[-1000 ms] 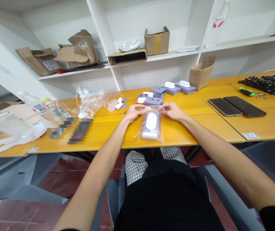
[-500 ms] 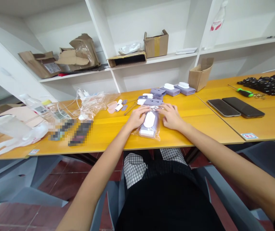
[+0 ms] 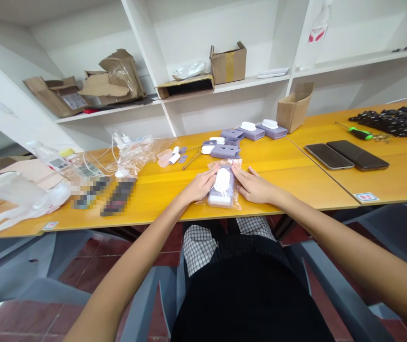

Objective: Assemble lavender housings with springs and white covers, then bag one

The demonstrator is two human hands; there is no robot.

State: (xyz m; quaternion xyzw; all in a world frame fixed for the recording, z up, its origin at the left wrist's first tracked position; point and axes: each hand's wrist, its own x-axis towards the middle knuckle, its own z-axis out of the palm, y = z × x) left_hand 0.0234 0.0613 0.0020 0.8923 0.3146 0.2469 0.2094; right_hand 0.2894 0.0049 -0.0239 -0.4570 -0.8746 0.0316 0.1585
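A clear plastic bag (image 3: 238, 202) lies near the table's front edge. Inside it is a purple-grey plastic case (image 3: 221, 195) with a white oval piece (image 3: 222, 179) on top and a white end towards me. My left hand (image 3: 202, 184) grips the bag's left side, fingers pressed together and pointing at its far end. From the right, my right hand (image 3: 253, 185) holds the other side, its fingers along the case and thumb raised. The fingertips of both hands meet the bag near its far end; their undersides are hidden.
Beyond my hands lie loose purple-grey housings (image 3: 225, 151), springs (image 3: 192, 160) and small white cylinders (image 3: 175, 158). Assembled cases (image 3: 272, 130) stand by a cardboard box (image 3: 295, 108). Two phones (image 3: 358, 155) and a green-handled screwdriver (image 3: 360, 133) are at right. Crumpled plastic and cables (image 3: 132, 154) lie left.
Both hands have slid nearer to me along the bag and now press in from its sides. Before, their fingers were at its far edge. The view has shifted slightly.
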